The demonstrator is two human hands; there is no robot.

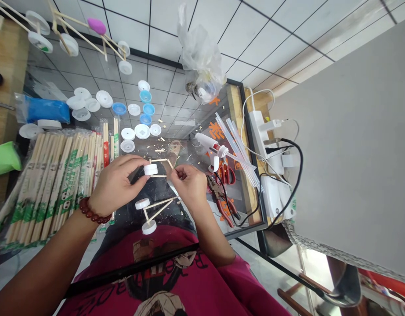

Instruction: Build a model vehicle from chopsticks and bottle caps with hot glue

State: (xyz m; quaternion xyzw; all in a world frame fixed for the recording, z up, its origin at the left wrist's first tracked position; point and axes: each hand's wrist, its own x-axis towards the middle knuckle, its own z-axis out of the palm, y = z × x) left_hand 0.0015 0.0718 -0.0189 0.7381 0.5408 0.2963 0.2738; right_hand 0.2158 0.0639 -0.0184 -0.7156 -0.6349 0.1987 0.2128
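Between thumb and fingers, my left hand pinches a pair of white bottle caps placed face to face or close together. Thin wooden sticks run from near the caps toward the right. My right hand is closed on the end of a short wooden stick, its fingertips pressed together. Just below the hands, a triangular stick frame with a white cap at each of two corners lies on the glass table.
Wrapped chopsticks fill the left side; white and blue caps lie beyond. At right are a glue gun, pliers, red scissors, glue sticks and a power strip. A plastic bag sits at the far edge.
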